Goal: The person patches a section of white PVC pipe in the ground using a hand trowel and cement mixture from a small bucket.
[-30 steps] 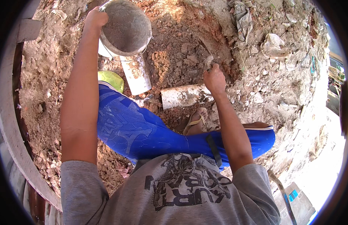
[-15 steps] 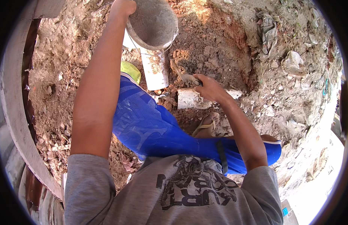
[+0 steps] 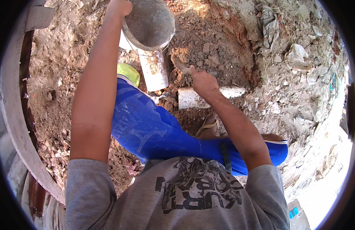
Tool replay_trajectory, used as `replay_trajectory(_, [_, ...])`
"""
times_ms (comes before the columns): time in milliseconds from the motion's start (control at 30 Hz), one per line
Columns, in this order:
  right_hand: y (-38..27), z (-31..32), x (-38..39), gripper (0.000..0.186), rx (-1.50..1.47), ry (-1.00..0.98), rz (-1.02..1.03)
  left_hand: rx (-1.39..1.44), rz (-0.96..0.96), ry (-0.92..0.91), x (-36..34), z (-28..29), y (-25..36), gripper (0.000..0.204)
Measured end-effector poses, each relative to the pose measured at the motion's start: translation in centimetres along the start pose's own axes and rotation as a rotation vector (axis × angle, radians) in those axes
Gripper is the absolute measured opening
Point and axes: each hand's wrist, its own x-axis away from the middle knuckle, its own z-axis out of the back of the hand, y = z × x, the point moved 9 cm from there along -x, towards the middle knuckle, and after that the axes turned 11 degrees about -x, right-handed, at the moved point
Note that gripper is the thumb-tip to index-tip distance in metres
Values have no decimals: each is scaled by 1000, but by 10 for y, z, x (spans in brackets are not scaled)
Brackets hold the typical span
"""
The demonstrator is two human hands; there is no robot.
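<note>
My left hand [image 3: 121,7], arm stretched forward, is closed on the rim of a bucket [image 3: 150,23] crusted grey inside. The bucket tilts with its mouth toward me, and its thin wire handle hangs below the rim. My right hand [image 3: 205,82] grips what looks like a small trowel [image 3: 179,64] caked with dirt, its blade pointing forward-left over loose soil [image 3: 208,46]. Beneath the bucket, a white pipe [image 3: 153,73] runs toward me. A second white pipe [image 3: 189,98] lies crosswise under my right wrist, with soil on it.
Something yellow-green and rounded [image 3: 128,74] sits by my left knee. My sandalled foot [image 3: 210,125] stands just behind the crosswise pipe. Crumpled plastic [image 3: 298,57] and a dark rag-like piece [image 3: 268,27] lie on the rubble at right. A curved concrete edge [image 3: 13,99] borders the left.
My right hand has lifted off the crosswise pipe and moved forward and left with the trowel. The bucket stays in my left hand; the whole view has shifted slightly.
</note>
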Motion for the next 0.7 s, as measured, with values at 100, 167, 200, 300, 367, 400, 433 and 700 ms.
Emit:
replay_trajectory(100, [34,57,25,51,-84,187,-163,166,12,-34,-5,-13,-3,72])
replay_trajectory(167, [43,85,40,51,-309,190,-89,256,53,-24,-19,-18,-35,72])
replay_trajectory(200, [39,94,44,53,-532,195,-28,40,-160,58,-29,-14,-35,46])
replay_trajectory(300, [15,61,50,55,-789,-158,-259,-158,-253,116,-42,-1,-75,24])
replay_trajectory(367, [8,25,48,54,-915,-225,-292,110,-113,70,-16,-16,-40,24])
replay_trajectory(400, [6,-5,34,53,-989,-309,-317,179,-110,58,-4,-18,-18,25])
replay_trajectory(433, [0,-25,9,52,-822,-161,-200,216,-114,73,5,-3,-3,25])
replay_trajectory(700, [-23,3,-17,49,-69,-217,-105,74,25,-100,6,5,-9,77])
